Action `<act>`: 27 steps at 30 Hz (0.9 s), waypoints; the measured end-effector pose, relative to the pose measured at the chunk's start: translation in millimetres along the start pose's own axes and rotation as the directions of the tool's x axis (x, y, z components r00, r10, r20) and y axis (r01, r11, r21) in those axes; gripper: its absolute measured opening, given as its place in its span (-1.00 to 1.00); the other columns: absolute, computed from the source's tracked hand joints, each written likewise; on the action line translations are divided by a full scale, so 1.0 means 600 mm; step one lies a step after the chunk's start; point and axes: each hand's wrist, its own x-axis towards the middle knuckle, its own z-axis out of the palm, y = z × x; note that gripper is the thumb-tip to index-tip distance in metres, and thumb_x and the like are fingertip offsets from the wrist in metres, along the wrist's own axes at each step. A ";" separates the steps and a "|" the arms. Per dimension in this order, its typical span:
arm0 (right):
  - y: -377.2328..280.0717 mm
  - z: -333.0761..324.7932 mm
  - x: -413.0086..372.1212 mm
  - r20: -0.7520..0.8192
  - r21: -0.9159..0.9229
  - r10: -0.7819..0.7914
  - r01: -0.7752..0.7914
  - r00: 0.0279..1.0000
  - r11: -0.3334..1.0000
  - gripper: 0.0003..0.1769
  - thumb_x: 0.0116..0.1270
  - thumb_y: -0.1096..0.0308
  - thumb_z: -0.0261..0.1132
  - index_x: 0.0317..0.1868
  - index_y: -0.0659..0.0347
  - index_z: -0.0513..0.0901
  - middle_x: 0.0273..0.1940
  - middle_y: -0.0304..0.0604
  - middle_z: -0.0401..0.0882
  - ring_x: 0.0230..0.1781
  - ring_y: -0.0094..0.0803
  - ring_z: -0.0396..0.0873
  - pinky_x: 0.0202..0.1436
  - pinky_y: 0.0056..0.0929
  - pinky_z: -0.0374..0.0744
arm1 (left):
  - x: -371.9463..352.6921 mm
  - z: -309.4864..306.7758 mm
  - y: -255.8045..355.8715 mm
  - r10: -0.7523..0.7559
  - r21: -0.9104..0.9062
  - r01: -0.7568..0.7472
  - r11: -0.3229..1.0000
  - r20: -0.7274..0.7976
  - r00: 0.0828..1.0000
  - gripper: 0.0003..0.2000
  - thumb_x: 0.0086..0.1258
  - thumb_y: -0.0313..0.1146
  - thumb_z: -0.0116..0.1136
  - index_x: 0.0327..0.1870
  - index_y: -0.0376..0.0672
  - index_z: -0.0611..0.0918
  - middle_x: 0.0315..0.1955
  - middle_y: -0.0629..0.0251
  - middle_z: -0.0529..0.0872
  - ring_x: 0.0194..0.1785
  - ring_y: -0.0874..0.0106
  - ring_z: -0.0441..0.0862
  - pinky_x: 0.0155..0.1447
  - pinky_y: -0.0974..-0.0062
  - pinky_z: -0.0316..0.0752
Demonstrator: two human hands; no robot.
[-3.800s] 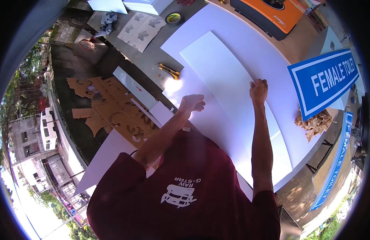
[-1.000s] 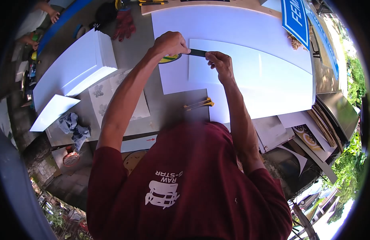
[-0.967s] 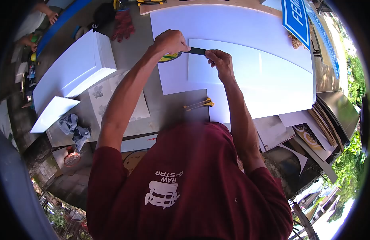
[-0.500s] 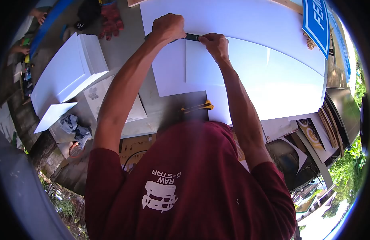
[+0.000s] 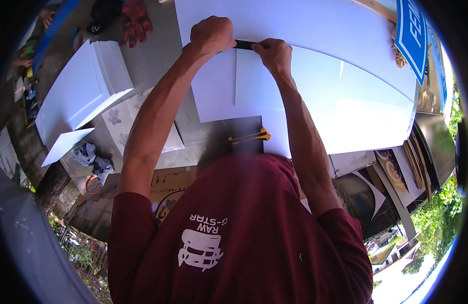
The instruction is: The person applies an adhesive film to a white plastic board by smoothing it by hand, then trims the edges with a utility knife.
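A narrow dark strip-like tool [image 5: 244, 44] spans the gap between my two hands at the top edge of a white sheet. My left hand [image 5: 212, 34] is closed in a fist round its left end. With fingers pinched, my right hand [image 5: 274, 52] grips the other end. Beneath them lie large white sheets [image 5: 335, 96], one overlapping another. A yellow cutter [image 5: 250, 136] rests on the grey table below the sheets, near my shirt. What part of the tool is inside my left fist is hidden.
Stacked white sheets [image 5: 74, 88] stand at the left, with a red glove [image 5: 135, 21] and a black item [image 5: 105, 14] behind. A crumpled grey cloth [image 5: 93, 161] lies lower left. Blue signs [image 5: 412, 35] are at the upper right. A co-worker's hand [image 5: 24, 62] shows far left.
The view has shifted slightly, so the glove and stack sit further left. Both hands keep their hold on the dark tool, with hardly any movement.
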 end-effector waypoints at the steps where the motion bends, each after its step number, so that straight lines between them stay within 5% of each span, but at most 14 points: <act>1: -0.002 0.000 0.000 0.001 0.005 0.007 -0.007 1.000 1.000 -0.79 0.24 0.26 0.55 -0.24 0.25 0.87 -0.47 -0.07 0.79 -0.53 -0.31 0.71 -0.25 -0.33 0.71 | 0.003 0.003 -0.001 -0.006 0.015 0.007 1.000 -0.013 1.000 -0.79 0.22 -0.18 0.47 -0.20 -0.02 0.87 -0.31 0.23 0.86 -0.20 0.20 0.81 -0.07 0.21 0.67; 18: -0.005 0.013 0.009 0.003 -0.090 0.020 -0.020 1.000 0.996 -0.85 0.21 0.32 0.48 -0.32 0.23 0.84 -0.48 -0.05 0.77 -0.52 -0.22 0.74 -0.24 -0.28 0.75 | 0.007 0.012 -0.004 0.018 -0.016 -0.018 1.000 -0.002 1.000 -0.76 0.23 -0.19 0.48 -0.20 -0.13 0.84 -0.28 0.13 0.85 -0.18 0.14 0.82 -0.07 0.18 0.70; 27: -0.005 0.008 0.010 -0.020 -0.171 0.071 -0.073 0.997 0.983 -0.52 0.08 -0.02 0.68 -0.40 0.21 0.68 -0.49 -0.12 0.73 -0.51 -0.29 0.69 -0.32 -0.31 0.66 | 0.006 0.008 0.002 0.005 -0.022 -0.005 1.000 0.023 1.000 -0.77 0.23 -0.20 0.48 -0.19 -0.12 0.84 -0.27 0.14 0.85 -0.15 0.14 0.82 -0.04 0.18 0.71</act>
